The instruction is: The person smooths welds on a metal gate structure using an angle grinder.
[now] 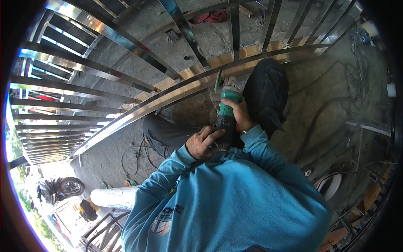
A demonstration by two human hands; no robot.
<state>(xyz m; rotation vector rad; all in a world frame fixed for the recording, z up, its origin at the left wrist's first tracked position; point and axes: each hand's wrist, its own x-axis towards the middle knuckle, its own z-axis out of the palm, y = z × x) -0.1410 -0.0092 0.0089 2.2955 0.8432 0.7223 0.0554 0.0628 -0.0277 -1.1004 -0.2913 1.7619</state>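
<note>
An angle grinder (227, 110), green at the front with a black rear body, is held in front of my torso. My right hand (240, 113) wraps around its green section, thumb across the top. On the black rear part, the fingers of my left hand (203, 142) are curled over the casing. The grinder's disc (218, 81) is seen nearly edge-on, close to the long shiny metal rail (194, 87) of a railing. Flat metal bars (184, 33) run away from that rail.
My bent legs, in dark trousers (265, 94), flank the grinder. Cables (321, 111) trail over the concrete floor at right. A red cloth (210, 17) lies beyond the bars. A white cylinder (113, 197) and a motorcycle (63, 188) are at lower left.
</note>
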